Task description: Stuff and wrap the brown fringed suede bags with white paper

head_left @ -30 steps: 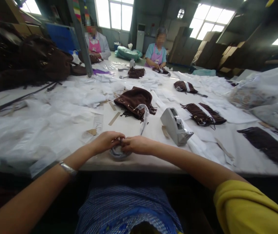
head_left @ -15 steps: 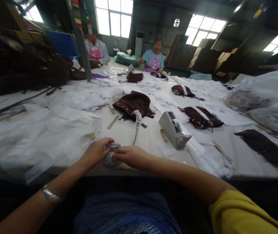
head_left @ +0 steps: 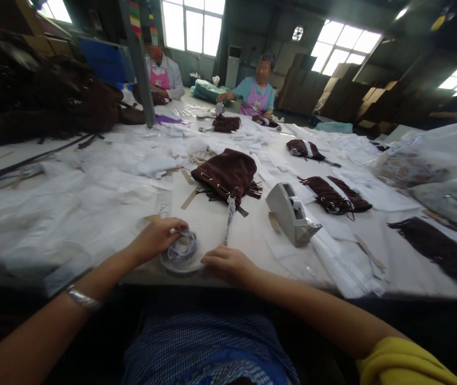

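Observation:
A dark brown fringed drawstring bag (head_left: pixel 228 170) lies on the table in front of me. Its long strap, covered in a pale see-through wrap, runs from the bag toward me into a loose coil (head_left: pixel 183 247). My left hand (head_left: pixel 159 236) is closed on the left edge of that coil, thumb and fingers pinching it. At the coil's right side, my right hand (head_left: pixel 230 263) pinches the strap where it loops round; the fingertips are partly hidden. To the right of the bag stands a grey tape dispenser (head_left: pixel 292 216).
Thin white wrapping sheets (head_left: pixel 92 198) cover the table's left side. Folded brown bags with white bands (head_left: pixel 334 193) lie to the right, near a large plastic sack (head_left: pixel 444 155). A metal post (head_left: pixel 142 80) rises at the back left. Two people work across the table.
My right hand has drawn away to the right from the coil, and a wider loop now shows. The left hand has shifted slightly left. The bag's strap end hangs straighter.

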`<state>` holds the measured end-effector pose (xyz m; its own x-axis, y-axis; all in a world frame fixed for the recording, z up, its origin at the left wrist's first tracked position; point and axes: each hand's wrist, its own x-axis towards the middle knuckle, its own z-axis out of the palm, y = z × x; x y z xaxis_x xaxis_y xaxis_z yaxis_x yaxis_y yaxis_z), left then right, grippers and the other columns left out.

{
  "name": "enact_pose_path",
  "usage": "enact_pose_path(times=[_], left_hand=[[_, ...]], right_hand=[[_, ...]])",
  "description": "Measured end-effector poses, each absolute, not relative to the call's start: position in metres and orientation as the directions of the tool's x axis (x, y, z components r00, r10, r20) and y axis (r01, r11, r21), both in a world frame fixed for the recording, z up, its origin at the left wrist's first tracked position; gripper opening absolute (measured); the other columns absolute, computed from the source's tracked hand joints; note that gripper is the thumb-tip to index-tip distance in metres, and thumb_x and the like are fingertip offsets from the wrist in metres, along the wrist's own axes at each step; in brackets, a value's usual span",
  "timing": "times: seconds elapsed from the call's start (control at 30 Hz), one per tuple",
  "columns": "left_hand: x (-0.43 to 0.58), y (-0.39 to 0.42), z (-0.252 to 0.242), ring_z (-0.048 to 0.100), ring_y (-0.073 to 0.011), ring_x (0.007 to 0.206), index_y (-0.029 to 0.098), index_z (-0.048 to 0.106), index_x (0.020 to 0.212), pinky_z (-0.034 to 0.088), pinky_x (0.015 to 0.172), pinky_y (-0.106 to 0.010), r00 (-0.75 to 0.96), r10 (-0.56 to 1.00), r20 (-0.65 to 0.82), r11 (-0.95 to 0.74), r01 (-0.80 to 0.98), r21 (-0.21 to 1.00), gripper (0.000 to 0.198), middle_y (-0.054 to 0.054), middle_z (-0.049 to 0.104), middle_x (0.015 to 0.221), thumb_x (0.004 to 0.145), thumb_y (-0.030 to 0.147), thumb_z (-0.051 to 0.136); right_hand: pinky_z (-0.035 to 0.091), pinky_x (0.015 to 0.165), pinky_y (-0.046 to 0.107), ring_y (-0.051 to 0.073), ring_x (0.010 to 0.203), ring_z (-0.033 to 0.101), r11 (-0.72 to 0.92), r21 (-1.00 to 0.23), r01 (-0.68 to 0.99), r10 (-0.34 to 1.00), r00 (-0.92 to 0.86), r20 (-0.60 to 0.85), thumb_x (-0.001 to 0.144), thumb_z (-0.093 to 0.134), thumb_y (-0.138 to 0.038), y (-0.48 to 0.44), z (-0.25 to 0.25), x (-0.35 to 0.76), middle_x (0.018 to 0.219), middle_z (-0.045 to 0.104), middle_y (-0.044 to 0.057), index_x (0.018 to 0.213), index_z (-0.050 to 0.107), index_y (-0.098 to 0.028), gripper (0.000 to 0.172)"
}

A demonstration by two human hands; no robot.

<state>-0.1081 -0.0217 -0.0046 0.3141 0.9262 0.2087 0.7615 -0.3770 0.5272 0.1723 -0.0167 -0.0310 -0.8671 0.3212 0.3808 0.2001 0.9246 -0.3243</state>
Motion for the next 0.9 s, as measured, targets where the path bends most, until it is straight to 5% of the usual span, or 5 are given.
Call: enact_pose_path(times=[0.13, 0.3, 0.37, 0.57, 0.9], left_hand=[[-0.094, -0.02, -0.001, 0.063, -0.0195, 0.099, 0.024, 0.069, 0.102, 0.048, 0.09, -0.03, 0.514, 0.831, 0.212, -0.551, 0.71, 0.439, 0.026, -0.005, 0.072, 0.103, 0.089, 0.014, 0.049], [-0.087, -0.01, 0.0, 0.063, -0.0191, 0.102, 0.027, 0.07, 0.105, 0.047, 0.091, -0.029, 0.654, 0.74, 0.158, -0.648, 0.629, 0.43, 0.024, -0.003, 0.071, 0.107, 0.09, 0.018, 0.053], [-0.088, -0.013, 0.0, 0.064, -0.0192, 0.102, 0.026, 0.07, 0.107, 0.048, 0.091, -0.029, 0.587, 0.792, 0.167, -0.587, 0.656, 0.475, 0.023, -0.004, 0.071, 0.109, 0.091, 0.022, 0.053], [-0.087, -0.057, -0.001, 0.066, -0.0219, 0.085, 0.019, 0.067, 0.112, 0.05, 0.078, -0.032, -0.043, 0.984, 0.174, -0.055, 0.855, 0.516, 0.041, -0.008, 0.07, 0.1, 0.091, 0.051, 0.052], [-0.077, -0.037, -0.001, 0.066, -0.024, 0.079, 0.017, 0.064, 0.098, 0.045, 0.067, -0.031, 0.0, 0.998, 0.065, -0.027, 0.906, 0.421, 0.036, -0.008, 0.071, 0.09, 0.082, 0.048, 0.06]], right_hand=[[0.051, 0.086, 0.025, 0.015, 0.099, 0.064, 0.896, -0.401, 0.193, 0.357, -0.85, 0.388, 0.098, 0.054, -0.024, -0.007, -0.012, 0.167, 0.11, 0.069, 0.01, 0.119, 0.064, -0.018, 0.025], [0.047, 0.076, 0.026, 0.018, 0.097, 0.062, 0.925, -0.211, 0.315, 0.344, -0.932, 0.117, 0.098, 0.052, -0.026, 0.014, 0.012, 0.15, 0.117, 0.065, 0.005, 0.119, 0.067, -0.025, 0.026], [0.046, 0.072, 0.026, 0.019, 0.096, 0.06, 0.943, -0.151, 0.295, 0.305, -0.951, 0.046, 0.097, 0.053, -0.026, 0.017, 0.016, 0.142, 0.114, 0.065, 0.005, 0.114, 0.068, -0.024, 0.023], [0.042, 0.066, 0.026, 0.018, 0.083, 0.057, 0.941, -0.015, 0.339, 0.339, -0.941, 0.001, 0.099, 0.05, -0.036, 0.01, 0.008, 0.126, 0.1, 0.065, 0.006, 0.097, 0.071, -0.019, 0.028], [0.041, 0.06, 0.026, 0.017, 0.076, 0.06, 0.915, -0.007, 0.404, 0.404, -0.915, 0.008, 0.098, 0.051, -0.034, -0.002, 0.005, 0.119, 0.094, 0.069, 0.005, 0.101, 0.071, -0.02, 0.025]])
